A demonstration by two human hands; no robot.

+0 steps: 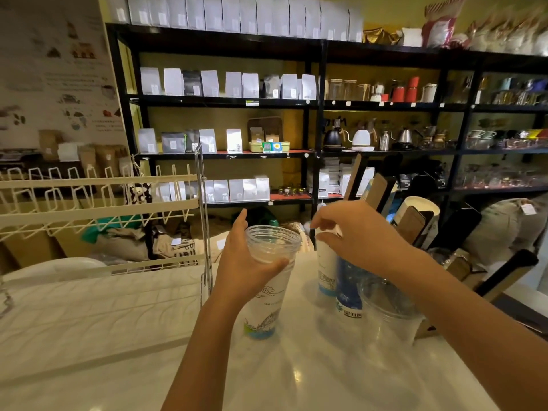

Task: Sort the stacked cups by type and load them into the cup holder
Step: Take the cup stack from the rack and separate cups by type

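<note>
My left hand (pixel 241 262) grips a stack of clear printed plastic cups (pixel 267 292) just under the rim, standing upright on the white counter (pixel 118 336). My right hand (pixel 350 232) pinches the top of a second stack of white and blue printed cups (pixel 326 274) to the right. A wider clear cup (pixel 388 312) stands under my right forearm. The cream wire cup holder (pixel 98 200) rises at the left, its slots bare.
Brown cardboard sleeves and a paper cup (pixel 415 215) stand behind the right stack. Black shelving (pixel 317 105) with white bags and kettles fills the back. Burlap sacks (pixel 130 241) lie on the floor beyond the counter.
</note>
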